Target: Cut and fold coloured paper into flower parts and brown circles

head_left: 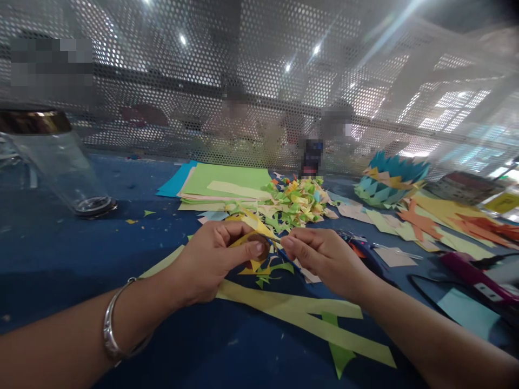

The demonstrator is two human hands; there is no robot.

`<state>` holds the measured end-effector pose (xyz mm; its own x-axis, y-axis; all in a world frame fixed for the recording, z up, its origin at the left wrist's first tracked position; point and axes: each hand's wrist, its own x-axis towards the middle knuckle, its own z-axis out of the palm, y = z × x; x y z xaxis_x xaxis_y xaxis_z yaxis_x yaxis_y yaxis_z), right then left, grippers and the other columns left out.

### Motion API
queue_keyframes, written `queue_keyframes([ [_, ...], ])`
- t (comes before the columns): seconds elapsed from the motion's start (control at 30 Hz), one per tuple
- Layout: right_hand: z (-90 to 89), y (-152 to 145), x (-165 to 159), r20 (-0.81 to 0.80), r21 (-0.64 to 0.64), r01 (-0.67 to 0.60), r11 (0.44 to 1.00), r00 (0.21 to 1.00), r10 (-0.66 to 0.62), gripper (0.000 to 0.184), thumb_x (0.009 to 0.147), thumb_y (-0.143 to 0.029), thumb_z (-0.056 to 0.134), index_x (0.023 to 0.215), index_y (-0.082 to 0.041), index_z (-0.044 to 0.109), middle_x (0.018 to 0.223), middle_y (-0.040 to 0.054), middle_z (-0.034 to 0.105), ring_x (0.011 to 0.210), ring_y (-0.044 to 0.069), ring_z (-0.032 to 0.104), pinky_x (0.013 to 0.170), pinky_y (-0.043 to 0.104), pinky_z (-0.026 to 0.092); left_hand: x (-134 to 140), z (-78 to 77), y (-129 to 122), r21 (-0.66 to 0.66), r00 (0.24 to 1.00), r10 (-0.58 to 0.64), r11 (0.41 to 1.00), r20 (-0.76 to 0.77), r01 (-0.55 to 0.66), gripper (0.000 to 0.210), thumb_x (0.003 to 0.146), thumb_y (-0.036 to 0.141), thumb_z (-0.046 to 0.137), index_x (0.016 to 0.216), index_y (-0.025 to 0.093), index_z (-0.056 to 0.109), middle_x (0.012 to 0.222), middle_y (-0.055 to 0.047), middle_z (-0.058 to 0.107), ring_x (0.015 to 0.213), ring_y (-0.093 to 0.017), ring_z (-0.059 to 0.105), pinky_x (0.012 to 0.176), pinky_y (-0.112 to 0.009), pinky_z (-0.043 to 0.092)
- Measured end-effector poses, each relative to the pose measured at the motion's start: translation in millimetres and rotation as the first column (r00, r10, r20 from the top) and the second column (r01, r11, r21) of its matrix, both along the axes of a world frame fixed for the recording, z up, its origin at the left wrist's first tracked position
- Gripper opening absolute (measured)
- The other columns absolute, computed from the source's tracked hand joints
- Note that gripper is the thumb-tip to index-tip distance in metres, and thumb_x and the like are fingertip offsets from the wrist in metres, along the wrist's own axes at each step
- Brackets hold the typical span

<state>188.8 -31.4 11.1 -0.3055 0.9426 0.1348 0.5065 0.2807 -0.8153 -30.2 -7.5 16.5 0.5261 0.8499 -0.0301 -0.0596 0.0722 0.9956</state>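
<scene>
My left hand (221, 256) pinches a yellow paper strip (253, 220) between thumb and fingers. The strip is folded or curled, and part of it hangs below the fingers. Close beside it, my right hand (320, 251) is closed in a pinch at the strip's right end. A thin dark edge shows between the two hands; I cannot make out what it is. Green and yellow paper scraps (279, 267) lie just under the hands. Nearer me, long pale yellow paper strips (284, 305) cross over a green paper piece (338, 348).
A pile of small paper cuttings (302, 200) lies behind my hands, beside stacked coloured sheets (231, 178). A glass jar (60, 167) stands at left. At right are a blue zigzag paper crown (391, 181), orange paper pieces (421, 219) and a purple power strip (478, 278). Perforated metal screen (182, 97) behind.
</scene>
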Motion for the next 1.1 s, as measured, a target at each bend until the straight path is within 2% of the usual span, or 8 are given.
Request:
queue_keyframes([
  [0.3, 2.2, -0.3, -3.2, 0.022, 0.038, 0.001, 0.999, 1.0, -0.002, 0.05, 0.096, -0.06, 0.047, 0.066, -0.019, 0.049, 0.055, -0.0071, 0.03, 0.048, 0.007, 0.028, 0.047, 0.026, 0.023, -2.3, -4.7, 5.9, 0.028, 0.999, 0.0, 1.0, -0.045, 0.001, 0.016, 0.08, 0.031, 0.074, 0.076, 0.016, 0.07, 0.071, 0.002, 0.059, 0.064, -0.008, 0.049, 0.063, -0.021, 0.039],
  [0.4, 2.5, -0.9, -4.0, 0.04, 0.048, -0.014, 0.999, 0.999, 0.012, 0.05, 0.096, -0.059, 0.047, 0.064, -0.019, 0.047, 0.056, -0.0064, 0.031, 0.05, 0.008, 0.029, 0.048, 0.026, 0.024, -3.5, -8.0, 7.4, 0.07, 0.995, -0.024, 0.997, -0.094, 0.03, 0.017, 0.081, 0.031, 0.073, 0.075, 0.016, 0.069, 0.071, 0.002, 0.06, 0.066, -0.009, 0.049, 0.063, -0.022, 0.038],
  [0.5, 1.4, -0.9, -3.7, 0.038, 0.039, -0.021, 0.999, 0.999, 0.02, 0.049, 0.096, -0.057, 0.048, 0.064, -0.019, 0.046, 0.057, -0.0062, 0.031, 0.051, 0.008, 0.03, 0.048, 0.025, 0.024, -3.4, -10.0, 7.0, 0.054, 0.993, -0.043, 0.997, -0.113, 0.049, 0.015, 0.081, 0.03, 0.071, 0.074, 0.016, 0.068, 0.071, 0.002, 0.06, 0.065, -0.009, 0.05, 0.063, -0.023, 0.038],
  [0.6, -1.7, -0.2, -3.9, -0.029, -0.031, -0.02, 0.999, 0.999, 0.019, 0.048, 0.095, -0.058, 0.05, 0.066, -0.019, 0.049, 0.055, -0.0073, 0.029, 0.047, 0.007, 0.027, 0.046, 0.025, 0.022, -2.6, -9.9, 5.6, 0.058, 0.989, -0.029, 0.998, -0.148, 0.038, 0.012, 0.08, 0.027, 0.07, 0.075, 0.016, 0.069, 0.072, 0.001, 0.062, 0.065, -0.01, 0.052, 0.064, -0.024, 0.039],
  [0.7, -5.0, 0.0, -6.0, -0.171, -0.133, -0.01, 0.991, 0.985, -0.013, 0.048, 0.092, -0.061, 0.053, 0.068, -0.02, 0.05, 0.053, -0.0091, 0.025, 0.044, 0.006, 0.02, 0.042, 0.024, 0.017, -3.0, -8.8, 5.3, 0.102, 0.981, 0.008, 0.995, -0.195, 0.012, 0.016, 0.08, 0.031, 0.071, 0.078, 0.015, 0.07, 0.074, -0.001, 0.063, 0.067, -0.012, 0.053, 0.065, -0.026, 0.041],
  [0.83, -6.0, -1.6, -11.0, -0.391, -0.256, -0.027, 0.966, 0.917, -0.078, 0.047, 0.089, -0.064, 0.056, 0.073, -0.02, 0.052, 0.05, -0.0112, 0.023, 0.042, 0.005, 0.016, 0.04, 0.023, 0.012, -4.6, -4.7, 4.1, 0.247, 0.969, 0.079, 0.969, -0.235, -0.019, 0.025, 0.083, 0.041, 0.069, 0.082, 0.016, 0.069, 0.077, -0.001, 0.063, 0.071, -0.014, 0.054, 0.067, -0.027, 0.042],
  [0.93, -4.9, -3.2, -14.9, -0.441, -0.241, -0.051, 0.969, 0.895, -0.062, 0.043, 0.083, -0.06, 0.067, 0.075, -0.02, 0.053, 0.05, -0.0117, 0.027, 0.041, 0.005, 0.019, 0.039, 0.023, 0.016, -4.2, -0.1, 0.0, 0.332, 0.957, 0.089, 0.943, -0.275, 0.008, 0.025, 0.084, 0.042, 0.067, 0.084, 0.017, 0.07, 0.076, -0.001, 0.065, 0.072, -0.014, 0.055, 0.068, -0.026, 0.042],
  [1.1, -3.5, -4.7, -20.4, -0.411, -0.205, -0.055, 0.977, 0.911, -0.035, 0.032, 0.073, -0.039, 0.082, 0.076, -0.019, 0.058, 0.057, -0.0092, 0.04, 0.045, 0.004, 0.026, 0.042, 0.023, 0.02, -2.5, 0.7, -4.8, 0.304, 0.967, 0.052, 0.952, -0.25, 0.028, 0.021, 0.085, 0.038, 0.068, 0.086, 0.017, 0.071, 0.08, -0.001, 0.067, 0.077, -0.014, 0.058, 0.069, -0.025, 0.043],
])
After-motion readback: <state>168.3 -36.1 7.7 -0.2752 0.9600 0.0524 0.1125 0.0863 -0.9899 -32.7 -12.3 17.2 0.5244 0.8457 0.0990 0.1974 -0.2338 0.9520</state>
